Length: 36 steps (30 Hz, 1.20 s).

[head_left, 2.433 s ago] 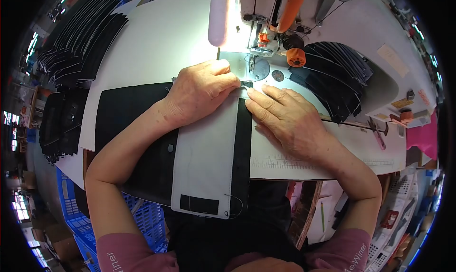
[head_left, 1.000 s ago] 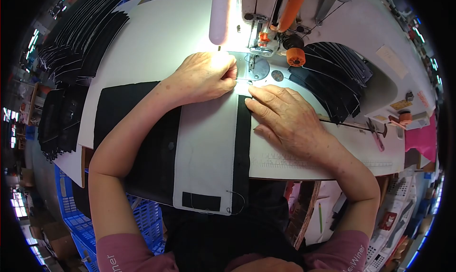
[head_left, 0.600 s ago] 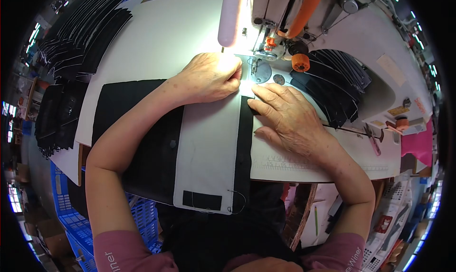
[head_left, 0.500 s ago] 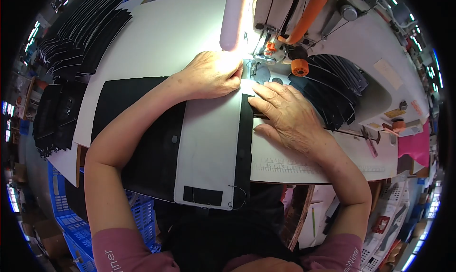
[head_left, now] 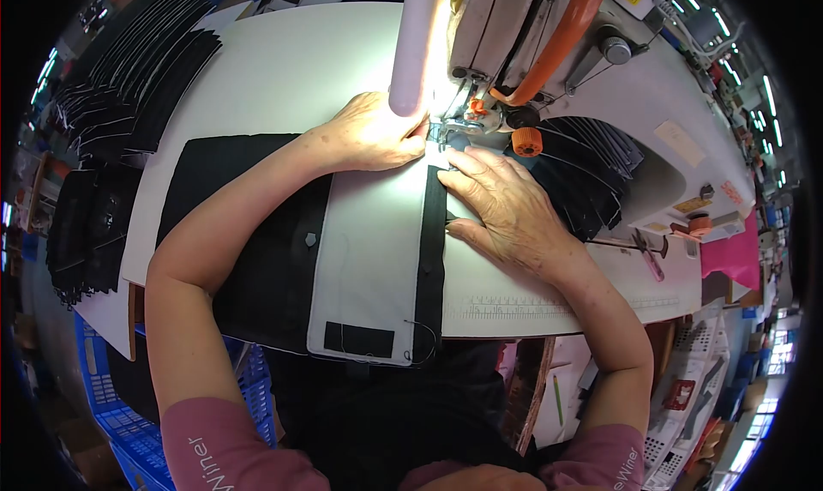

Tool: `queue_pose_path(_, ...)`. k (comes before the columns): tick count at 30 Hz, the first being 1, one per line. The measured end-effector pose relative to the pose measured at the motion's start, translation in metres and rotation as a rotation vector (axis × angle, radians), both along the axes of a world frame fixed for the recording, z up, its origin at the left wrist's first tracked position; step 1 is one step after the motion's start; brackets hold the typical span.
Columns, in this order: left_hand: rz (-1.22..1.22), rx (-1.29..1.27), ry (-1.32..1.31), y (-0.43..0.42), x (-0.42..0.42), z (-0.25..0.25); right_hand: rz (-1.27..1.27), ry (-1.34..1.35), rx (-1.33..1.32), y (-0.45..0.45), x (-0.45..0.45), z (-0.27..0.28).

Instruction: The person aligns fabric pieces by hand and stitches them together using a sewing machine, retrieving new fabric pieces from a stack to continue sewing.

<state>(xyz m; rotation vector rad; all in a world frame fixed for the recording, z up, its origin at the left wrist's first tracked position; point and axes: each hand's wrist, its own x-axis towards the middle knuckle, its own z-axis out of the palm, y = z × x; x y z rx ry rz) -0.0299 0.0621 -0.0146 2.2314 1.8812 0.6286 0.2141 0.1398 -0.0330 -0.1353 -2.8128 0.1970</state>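
Note:
A black fabric panel (head_left: 257,259) with a pale grey-white strip (head_left: 369,251) lies on the machine table. Near the strip's lower end is a black rectangular patch (head_left: 360,339), with loose thread beside it. My left hand (head_left: 377,135) is closed, its curled fingers gripping the strip's upper part close to the needle area. Glare partly hides those fingertips. My right hand (head_left: 510,204) lies flat with fingers stretched, its fingertips at the panel's right edge. Just ahead of both hands is the presser foot (head_left: 441,133) of the sewing machine (head_left: 506,36).
A bright tube lamp (head_left: 411,54) hangs over the left hand. Stacked dark fabric pieces (head_left: 163,88) stand at the far left, with more folded pieces (head_left: 591,165) under the machine arm. Snips (head_left: 649,255) lie at right. A blue crate (head_left: 120,414) stands below the table.
The panel has slid a little forward toward the presser foot, both hands moving with it. The whole view has shifted slightly.

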Motion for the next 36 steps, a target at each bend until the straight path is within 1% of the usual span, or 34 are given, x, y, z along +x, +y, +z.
queue_pose_path(1,-0.002,0.0,-0.001,-0.001,0.001,-0.001,-0.002,-0.001,0.0,0.0,0.001,0.0)
queue_pose_path(5,-0.016,0.347,0.135,-0.015,0.005,-0.009,0.01,-0.005,0.009,0.0,0.001,0.0)
queue_pose_path(6,-0.019,0.347,0.135,-0.02,0.007,-0.01,0.008,-0.005,0.009,0.0,0.001,0.0)
queue_pose_path(10,-0.183,0.364,0.176,-0.048,0.02,-0.012,0.002,-0.005,0.133,-0.006,0.003,0.003)
queue_pose_path(11,-0.181,0.372,0.179,-0.049,0.019,-0.01,0.009,-0.002,0.135,-0.013,0.01,0.013)
queue_pose_path(13,-0.168,0.307,0.212,-0.051,0.019,-0.009,0.015,-0.007,0.145,-0.027,0.04,0.025)
queue_pose_path(15,-0.155,0.248,0.235,-0.049,0.02,-0.011,-0.199,0.176,0.186,-0.027,0.083,0.03)
queue_pose_path(17,-0.159,0.268,0.238,-0.05,0.018,-0.012,-0.494,0.296,0.25,-0.014,0.13,0.037)
queue_pose_path(18,-0.164,0.273,0.251,-0.05,0.017,-0.012,-0.644,0.351,0.344,-0.004,0.152,0.035)
queue_pose_path(20,-0.176,0.285,0.284,-0.047,0.019,-0.011,-0.808,0.387,0.427,0.015,0.188,0.029)
queue_pose_path(23,-0.154,0.307,0.291,-0.041,0.023,-0.009,-0.833,0.331,0.387,0.03,0.218,0.022)
queue_pose_path(26,-0.119,0.3,0.311,-0.046,0.024,-0.009,-0.844,0.276,0.314,0.035,0.229,0.005)
queue_pose_path(30,-0.109,0.3,0.32,-0.05,0.032,-0.008,-0.99,0.153,0.109,0.032,0.233,-0.014)
queue_pose_path(31,-0.111,0.292,0.325,-0.05,0.033,-0.009,-0.992,0.154,0.099,0.029,0.23,-0.016)
queue_pose_path(35,-0.08,0.351,0.603,-0.039,0.033,-0.01,-0.825,0.458,0.336,0.016,0.205,-0.009)
queue_pose_path(36,-0.083,0.352,0.603,-0.037,0.032,-0.008,-0.828,0.458,0.337,0.016,0.206,-0.008)
